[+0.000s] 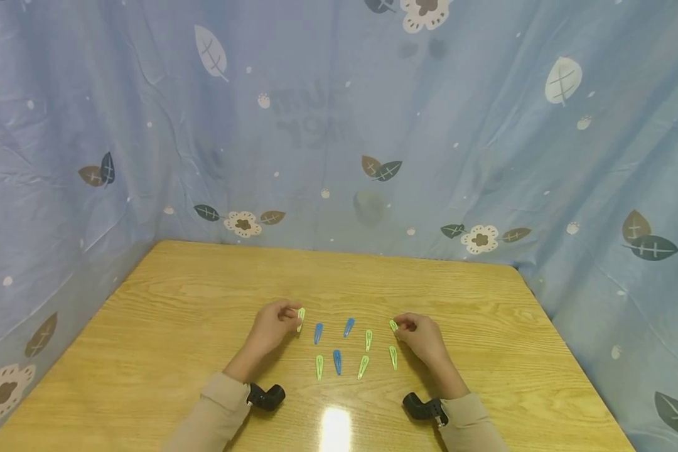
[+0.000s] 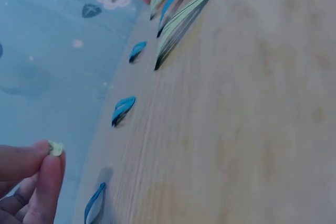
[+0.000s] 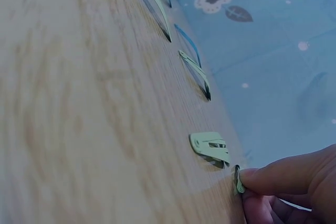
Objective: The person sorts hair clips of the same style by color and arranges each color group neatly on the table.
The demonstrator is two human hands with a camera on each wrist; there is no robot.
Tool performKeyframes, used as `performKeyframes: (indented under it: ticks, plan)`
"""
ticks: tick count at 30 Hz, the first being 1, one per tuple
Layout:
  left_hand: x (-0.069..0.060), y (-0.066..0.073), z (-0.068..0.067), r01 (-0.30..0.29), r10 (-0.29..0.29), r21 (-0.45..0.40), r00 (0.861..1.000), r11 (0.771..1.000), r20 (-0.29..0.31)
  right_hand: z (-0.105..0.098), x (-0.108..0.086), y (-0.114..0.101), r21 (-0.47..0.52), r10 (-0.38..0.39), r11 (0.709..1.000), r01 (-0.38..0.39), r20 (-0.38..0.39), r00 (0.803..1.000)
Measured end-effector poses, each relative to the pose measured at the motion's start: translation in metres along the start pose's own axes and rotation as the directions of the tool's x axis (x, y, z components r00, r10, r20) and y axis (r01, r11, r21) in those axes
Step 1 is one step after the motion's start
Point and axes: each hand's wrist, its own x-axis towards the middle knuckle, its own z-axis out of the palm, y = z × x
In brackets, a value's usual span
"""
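My left hand (image 1: 272, 325) pinches a yellow-green snap hair clip (image 1: 301, 319) between thumb and fingertip; in the left wrist view only the end of this clip (image 2: 55, 149) shows. At the right of the group, my right hand (image 1: 420, 336) pinches another green hair clip (image 1: 393, 326), also seen as a green clip (image 3: 240, 180) at the fingertips in the right wrist view. Between the hands lie three blue clips, among them one near the left hand (image 1: 318, 333). Several green clips lie there too, including one just below the right hand (image 1: 393, 357).
A wooden table (image 1: 215, 276) holds all the clips. Blue patterned curtains (image 1: 316, 188) hang behind it and along both sides. Black devices are strapped to the left wrist (image 1: 267, 397) and right wrist (image 1: 424, 407). Light glares off the table (image 1: 336, 430) near the front.
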Motion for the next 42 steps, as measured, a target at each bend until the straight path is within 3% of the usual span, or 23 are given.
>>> performKeyframes:
  ticks: [10, 22, 36, 42]
  plan:
    - [0.030, -0.002, -0.009, 0.025, -0.020, -0.128, 0.999, 0.991, 0.036, 0.000, -0.001, 0.000, 0.014, 0.006, 1.000, -0.005, -0.013, 1.000]
    - [0.059, -0.003, -0.009, 0.031, -0.029, -0.071, 0.999, 0.997, 0.029, -0.002, 0.001, -0.001, 0.034, -0.006, 0.999, 0.007, -0.010, 1.000]
    - [0.078, -0.006, -0.008, 0.058, -0.058, -0.018, 0.997, 0.998, 0.042, 0.001, -0.001, 0.000, 0.055, 0.001, 0.999, 0.000, -0.002, 1.000]
    - [0.086, -0.010, -0.008, 0.083, -0.080, -0.045, 0.995, 0.995, 0.064, 0.000, -0.001, 0.000, 0.060, 0.003, 0.998, -0.002, -0.009, 1.000]
